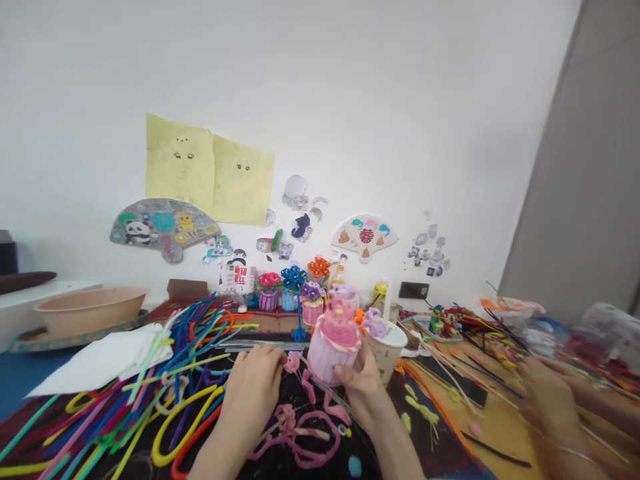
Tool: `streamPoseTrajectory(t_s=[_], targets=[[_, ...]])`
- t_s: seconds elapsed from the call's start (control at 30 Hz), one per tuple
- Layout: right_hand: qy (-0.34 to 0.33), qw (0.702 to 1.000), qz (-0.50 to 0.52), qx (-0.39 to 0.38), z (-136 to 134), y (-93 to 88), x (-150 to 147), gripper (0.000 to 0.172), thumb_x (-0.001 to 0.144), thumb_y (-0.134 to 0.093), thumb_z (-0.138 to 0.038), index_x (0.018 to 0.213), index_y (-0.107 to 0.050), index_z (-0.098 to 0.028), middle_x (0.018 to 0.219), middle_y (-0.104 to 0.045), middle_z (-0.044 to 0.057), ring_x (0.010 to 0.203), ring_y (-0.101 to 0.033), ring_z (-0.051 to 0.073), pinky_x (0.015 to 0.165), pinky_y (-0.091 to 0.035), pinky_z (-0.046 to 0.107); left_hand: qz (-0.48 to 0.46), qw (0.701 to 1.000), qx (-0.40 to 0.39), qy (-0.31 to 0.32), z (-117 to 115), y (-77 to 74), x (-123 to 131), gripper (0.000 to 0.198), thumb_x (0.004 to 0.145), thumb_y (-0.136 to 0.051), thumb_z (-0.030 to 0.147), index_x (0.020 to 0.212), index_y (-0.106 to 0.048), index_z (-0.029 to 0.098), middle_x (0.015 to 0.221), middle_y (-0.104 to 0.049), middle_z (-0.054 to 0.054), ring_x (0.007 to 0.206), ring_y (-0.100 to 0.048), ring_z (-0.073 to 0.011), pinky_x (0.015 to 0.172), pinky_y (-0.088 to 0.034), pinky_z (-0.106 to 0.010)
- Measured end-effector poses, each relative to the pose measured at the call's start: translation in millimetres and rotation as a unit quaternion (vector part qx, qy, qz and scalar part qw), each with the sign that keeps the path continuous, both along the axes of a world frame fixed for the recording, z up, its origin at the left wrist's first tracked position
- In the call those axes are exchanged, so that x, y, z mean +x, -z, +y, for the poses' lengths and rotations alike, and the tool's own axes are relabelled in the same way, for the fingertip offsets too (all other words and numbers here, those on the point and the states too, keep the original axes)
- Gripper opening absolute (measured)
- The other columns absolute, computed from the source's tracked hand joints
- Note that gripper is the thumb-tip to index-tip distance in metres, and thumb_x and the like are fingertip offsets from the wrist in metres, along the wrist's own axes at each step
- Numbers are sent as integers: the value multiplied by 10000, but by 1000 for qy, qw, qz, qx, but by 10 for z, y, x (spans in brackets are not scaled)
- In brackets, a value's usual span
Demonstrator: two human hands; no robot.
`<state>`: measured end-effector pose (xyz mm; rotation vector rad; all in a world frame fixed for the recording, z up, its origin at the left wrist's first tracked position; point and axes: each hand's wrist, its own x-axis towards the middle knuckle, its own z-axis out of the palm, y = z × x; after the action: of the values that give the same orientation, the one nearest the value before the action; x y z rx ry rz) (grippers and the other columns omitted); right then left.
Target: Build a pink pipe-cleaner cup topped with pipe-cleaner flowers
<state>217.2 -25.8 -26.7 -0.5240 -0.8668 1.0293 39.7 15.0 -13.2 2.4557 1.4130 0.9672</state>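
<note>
My right hand (363, 380) is wrapped round a small flowerpot (327, 357) made of lilac and pink pipe cleaners, held upright above the table. Pink pipe-cleaner petals (343, 310) top the pot. To its left, my left hand (256, 377) is closed with its knuckles up, and its fingertips are mostly hidden. A small pink pipe-cleaner flower (292, 362) shows right beside those fingers; whether they grip it is unclear. Between my forearms, on the dark mat, lie pink pipe-cleaner loops (310, 440) and short pink pieces.
Colourful pipe cleaners (165, 393) spread at left beside white tissues (105, 360) and a tan bowl (93, 310). Finished pots (269, 300) line the wall. A paper cup (393, 347) stands behind my right hand. At right are a co-worker's blurred hands (550, 393).
</note>
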Motion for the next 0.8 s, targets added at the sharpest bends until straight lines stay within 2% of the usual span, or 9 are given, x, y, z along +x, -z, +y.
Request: streamPoseTrajectory(t_s=[0.1,0.23,0.33,0.43,0.6,0.8], targets=[[4,1000,14,-8,12,29,-1,955,436,-906,-239,1280,-459,-270,1173,-666,75,1165,-555,313,1010,-411,443,50,998,-13,29,-42,10,38,223,831,-469,189,817,-689,224,863,-696,-48,890,-601,-231,772,-352,-335],[-5,1000,10,-7,15,16,-43,980,430,-903,-199,1295,-447,-265,1166,-669,85,1133,-577,320,944,-466,442,102,992,-32,71,-114,15,58,181,822,-534,310,755,-690,246,813,-700,-6,841,-600,-210,765,-345,-328],[-14,1000,-6,8,21,-12,-69,990,410,-909,-201,1291,-460,-246,1149,-680,93,1089,-599,321,903,-486,425,141,986,-36,77,-163,33,99,109,731,-595,231,673,-683,205,784,-696,-40,834,-591,-239,767,-339,-359],[-12,1000,-17,21,22,-38,-82,985,400,-912,-208,1284,-478,-231,1166,-676,100,1074,-606,325,907,-480,425,164,982,-37,84,-187,54,145,96,686,-591,184,671,-685,197,780,-697,-48,826,-587,-237,762,-347,-360],[-9,1000,-14,15,-10,-74,-91,953,415,-914,-204,1272,-497,-238,1156,-686,85,1056,-624,302,956,-453,418,181,980,-33,81,-191,87,165,130,718,-550,215,689,-672,182,814,-694,-70,832,-587,-243,778,-364,-379],[-21,999,-43,19,-27,-86,-117,854,433,-908,-201,1209,-552,-229,1144,-690,84,1130,-588,325,1021,-402,448,186,981,-20,55,-210,119,168,185,696,-468,114,703,-643,172,804,-688,-88,834,-593,-252,770,-365,-382]])
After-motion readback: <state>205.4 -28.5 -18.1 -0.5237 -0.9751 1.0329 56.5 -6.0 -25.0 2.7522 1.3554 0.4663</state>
